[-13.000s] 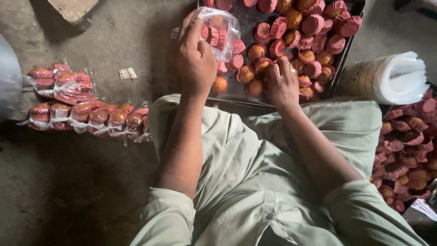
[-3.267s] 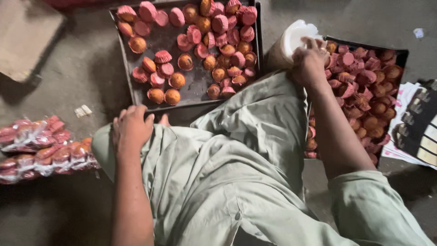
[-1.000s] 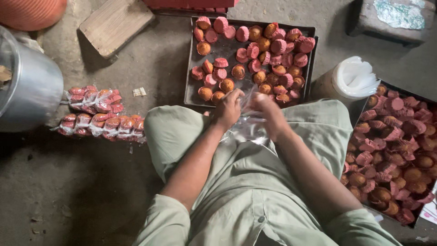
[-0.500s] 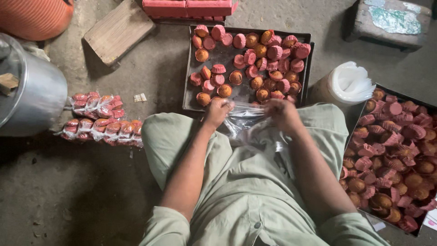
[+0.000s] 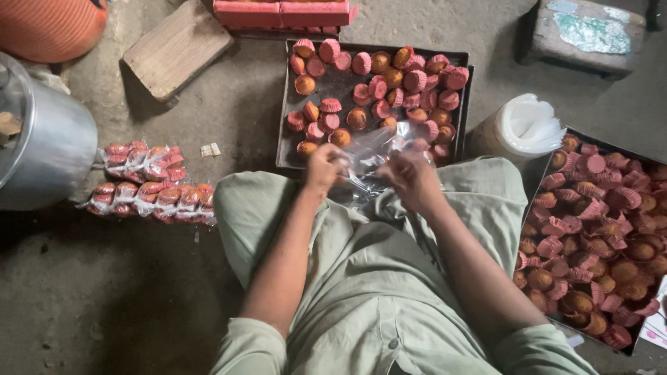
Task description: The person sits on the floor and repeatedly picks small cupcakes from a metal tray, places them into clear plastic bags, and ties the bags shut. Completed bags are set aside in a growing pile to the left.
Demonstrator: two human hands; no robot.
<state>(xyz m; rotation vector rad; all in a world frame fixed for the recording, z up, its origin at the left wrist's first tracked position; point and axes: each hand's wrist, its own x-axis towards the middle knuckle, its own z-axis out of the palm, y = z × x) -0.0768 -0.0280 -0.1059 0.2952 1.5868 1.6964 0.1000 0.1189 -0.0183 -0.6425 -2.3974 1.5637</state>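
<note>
Head view, looking straight down at a seated person in pale green clothes on a concrete floor (image 5: pixel 139 305). Left hand (image 5: pixel 325 167) and right hand (image 5: pixel 411 178) are both raised over the knees, each pinched shut on an edge of a clear plastic bag (image 5: pixel 372 156) stretched between them; the fingers are curled tight on the film, the hands near each other but not touching. The bag hangs just in front of the near rim of a dark baking tray (image 5: pixel 333 87), partly covering its lower right corner.

The tray holds small cupcakes in pink paper cups (image 5: pixel 379 87), loosely scattered, some upright with browned tops showing, some tipped on their sides (the left part of the tray is mostly bare).

To the person's right, a second tray (image 5: pixel 549 163) is packed full of the same cakes, heaped and touching. Between the two trays stands a white stack of bags or liners (image 5: pixel 524 128); cannot tell which.

On the left, filled packs of cakes (image 5: pixel 149 184) lie on the floor in two rows, just beside a metal pot (image 5: pixel 45 156). Farther up: a wooden board (image 5: pixel 177 45), an orange tub (image 5: pixel 48 28), a red crate (image 5: pixel 281 12), and a stone block (image 5: pixel 590 35) at top right.
</note>
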